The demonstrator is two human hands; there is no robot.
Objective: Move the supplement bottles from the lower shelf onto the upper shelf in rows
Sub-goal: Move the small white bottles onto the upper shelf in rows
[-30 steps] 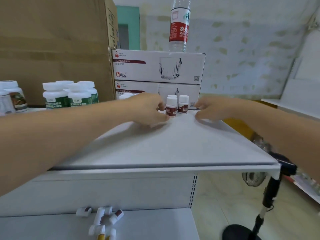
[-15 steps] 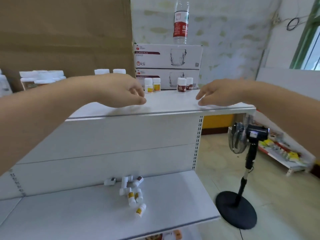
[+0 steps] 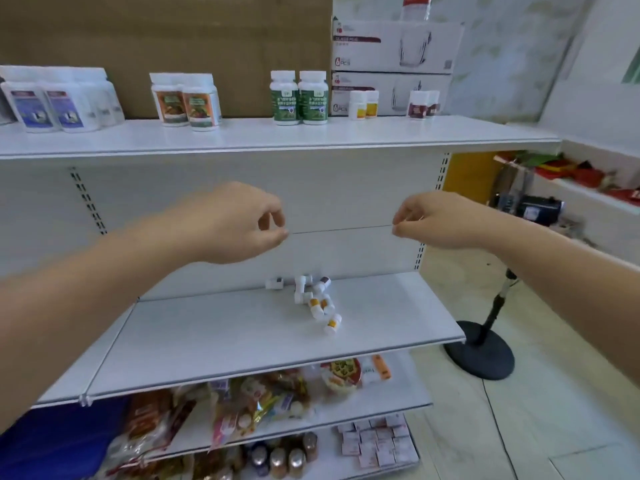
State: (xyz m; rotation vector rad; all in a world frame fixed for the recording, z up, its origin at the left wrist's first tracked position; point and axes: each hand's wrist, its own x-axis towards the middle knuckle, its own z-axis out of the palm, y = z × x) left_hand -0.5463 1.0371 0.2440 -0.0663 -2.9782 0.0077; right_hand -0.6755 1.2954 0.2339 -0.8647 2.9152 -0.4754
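Dropping: both hands are off the upper shelf (image 3: 242,136) edge where they sat half a second back, now hanging before the back panel (image 3: 346,188), between shelves.
Left hand (image 3: 239,223): fingers loosely curled, thumb near forefinger, nothing held.
Right hand (image 3: 440,220): fingers loosely curled too, empty.
Supplement bottles (image 3: 317,301): heaped on their sides near the lower shelf (image 3: 242,341) back edge, right of centre.
Already up: yellow-label pair (image 3: 363,105) and dark-red pair (image 3: 422,103) upright near the upper shelf's right end, at its back edge.
Room: glass-mug boxes (image 3: 391,46) behind them, fan stand (image 3: 479,355) on the floor (image 3: 519,427) at right.
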